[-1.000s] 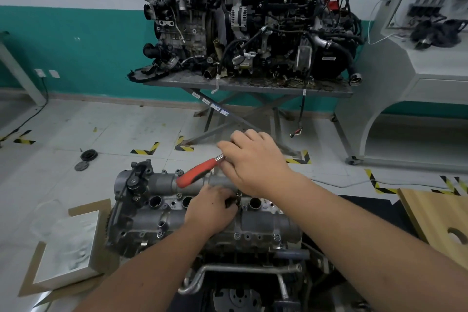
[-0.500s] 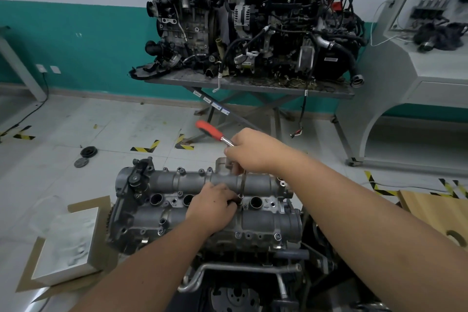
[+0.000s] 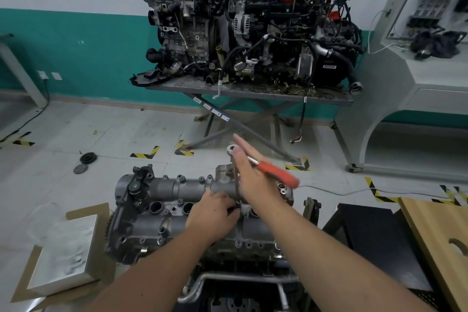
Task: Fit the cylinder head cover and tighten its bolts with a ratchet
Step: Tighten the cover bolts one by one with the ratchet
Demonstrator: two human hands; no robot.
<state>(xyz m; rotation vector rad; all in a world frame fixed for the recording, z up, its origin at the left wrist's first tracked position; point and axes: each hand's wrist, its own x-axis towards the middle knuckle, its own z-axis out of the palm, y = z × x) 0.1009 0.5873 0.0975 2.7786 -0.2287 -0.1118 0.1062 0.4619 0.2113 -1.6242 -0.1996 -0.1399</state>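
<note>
The grey cylinder head cover (image 3: 177, 187) lies on the engine in front of me, with bolts along its edges. A ratchet with a red handle (image 3: 278, 175) stands over the cover's middle on a thin extension bar (image 3: 236, 185); the handle points right and is blurred. My right hand (image 3: 255, 177) lies against the ratchet just below its head, fingers stretched straight up and to the left. My left hand (image 3: 212, 215) rests on the cover and pinches the lower end of the extension where it meets the cover.
A steel table (image 3: 177, 88) with two complete engines (image 3: 253, 33) stands behind. On the floor at the left are a white foam block on cardboard (image 3: 63, 256) and black discs (image 3: 88, 158). A wooden board (image 3: 440, 235) sits right, a grey console (image 3: 417, 83) beyond.
The red handle has swung from pointing left, round the far side, to pointing right. My right hand went from curled over the ratchet head to straight fingers. The left hand stayed put.
</note>
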